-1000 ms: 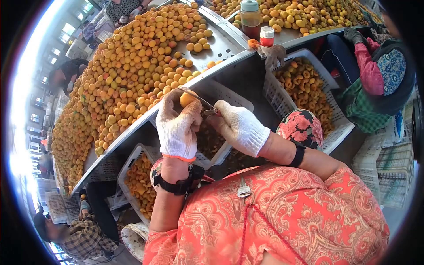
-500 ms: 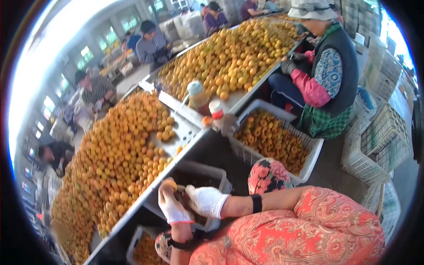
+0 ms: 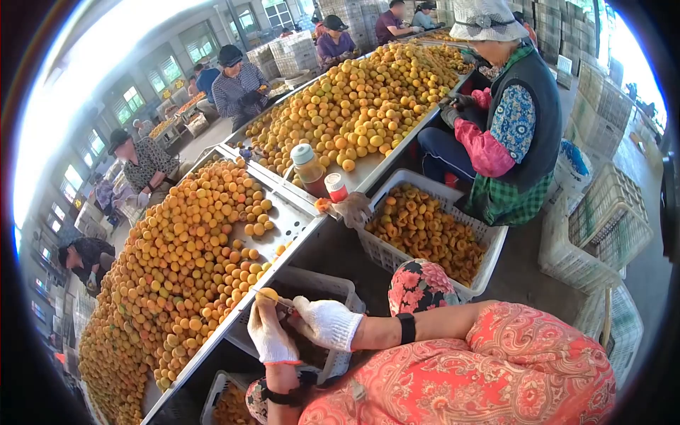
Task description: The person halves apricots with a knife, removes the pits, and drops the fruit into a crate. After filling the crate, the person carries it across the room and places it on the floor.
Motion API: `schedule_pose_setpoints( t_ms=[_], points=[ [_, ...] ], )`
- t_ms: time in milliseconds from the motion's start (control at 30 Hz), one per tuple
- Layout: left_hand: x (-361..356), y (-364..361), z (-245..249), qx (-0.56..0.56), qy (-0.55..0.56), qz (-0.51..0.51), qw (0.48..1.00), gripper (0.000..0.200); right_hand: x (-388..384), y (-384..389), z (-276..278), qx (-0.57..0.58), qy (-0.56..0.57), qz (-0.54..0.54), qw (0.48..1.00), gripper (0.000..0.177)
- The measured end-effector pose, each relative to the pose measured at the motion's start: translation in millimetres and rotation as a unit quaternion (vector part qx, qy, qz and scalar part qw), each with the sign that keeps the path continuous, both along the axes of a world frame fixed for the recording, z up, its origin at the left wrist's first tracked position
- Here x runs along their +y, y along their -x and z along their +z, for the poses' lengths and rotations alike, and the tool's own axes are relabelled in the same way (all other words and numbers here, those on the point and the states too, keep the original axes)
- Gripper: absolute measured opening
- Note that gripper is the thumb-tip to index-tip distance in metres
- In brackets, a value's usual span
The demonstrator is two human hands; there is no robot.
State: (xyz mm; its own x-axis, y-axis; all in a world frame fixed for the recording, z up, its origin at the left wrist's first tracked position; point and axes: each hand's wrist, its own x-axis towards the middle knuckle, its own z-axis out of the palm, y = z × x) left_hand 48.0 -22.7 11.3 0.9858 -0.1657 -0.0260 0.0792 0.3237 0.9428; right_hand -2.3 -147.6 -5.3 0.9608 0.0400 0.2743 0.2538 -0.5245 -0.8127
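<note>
My left hand (image 3: pixel 273 336), in a white glove, pinches an orange-yellow apricot (image 3: pixel 267 293) between thumb and fingertips. My right hand (image 3: pixel 329 323), gloved too, is closed on a small thin tool (image 3: pixel 285 303) whose tip points at the apricot; its exact kind is too small to make out. Both hands are above a grey crate (image 3: pixel 322 278) beside the metal table's edge. On the table lies a large heap of whole apricots (image 3: pixel 191 248).
A white crate of split apricots (image 3: pixel 428 234) stands ahead to the right. A lidded bottle (image 3: pixel 309 168) and a red-and-white container (image 3: pixel 336 188) stand at the table's divider. A co-worker (image 3: pixel 520 120) sits across from me. Stacked crates (image 3: pixel 602 219) are on the right.
The view has tilted slightly and become sharper. The apricot in my left hand shows more fully now, with the tool in my right hand against or near it.
</note>
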Motion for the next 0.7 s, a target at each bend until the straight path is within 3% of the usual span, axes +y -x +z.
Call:
schedule_pose_setpoints(
  t_ms=[33,100,167,267,333,433,500,533,600,633,700],
  points=[
    [0.5,-1.4,-3.7,-0.005,0.005,0.003,1.0,0.024,-1.2,-0.7,-0.4,-0.005,0.005,0.003,1.0,0.026],
    [-1.5,-1.8,-4.1,-0.117,-0.047,0.032,0.991,0.018,-0.6,-2.0,-2.6,-0.003,0.032,0.025,0.999,0.025],
    [2.0,-7.1,-19.4,-0.097,-0.021,0.032,0.995,0.019,-0.2,-4.2,-2.4,-0.001,0.043,0.025,0.999,0.024],
    [-7.1,2.5,-14.7,-0.026,0.081,-0.006,0.996,0.019,-0.1,-2.7,-0.5,0.042,0.091,-0.008,0.995,0.028],
    [-18.9,6.1,-9.8,0.151,0.191,0.065,0.968,0.031,-0.4,-3.0,-1.0,0.054,0.097,-0.003,0.994,0.03],
    [-11.7,-4.4,-22.0,0.14,0.124,0.062,0.98,0.043,0.9,-8.2,-3.4,0.066,0.072,0.003,0.995,0.03],
    [-14.6,-6.7,-9.8,0.181,0.086,0.086,0.976,0.042,2.1,-11.9,-5.8,0.006,0.041,-0.011,0.999,0.038],
    [-12.4,-5.2,-6.8,0.175,0.096,0.074,0.977,0.04,1.6,-12.1,0.1,-0.023,-0.002,-0.01,1.0,0.036],
    [-9.2,-5.4,-9.4,0.146,0.173,0.05,0.973,0.038,-8.1,-2.6,15.1,-0.03,0.013,0.001,0.999,0.017],
    [-1.6,-6.1,-9.3,0.175,0.166,0.056,0.969,0.038,-12.7,1.1,24.4,-0.083,0.016,0.005,0.996,0.016],
    [7.7,-0.5,-23.5,0.079,0.129,0.034,0.988,0.034,-14.2,-0.3,34.0,-0.173,-0.027,-0.035,0.984,0.014]
  ],
)
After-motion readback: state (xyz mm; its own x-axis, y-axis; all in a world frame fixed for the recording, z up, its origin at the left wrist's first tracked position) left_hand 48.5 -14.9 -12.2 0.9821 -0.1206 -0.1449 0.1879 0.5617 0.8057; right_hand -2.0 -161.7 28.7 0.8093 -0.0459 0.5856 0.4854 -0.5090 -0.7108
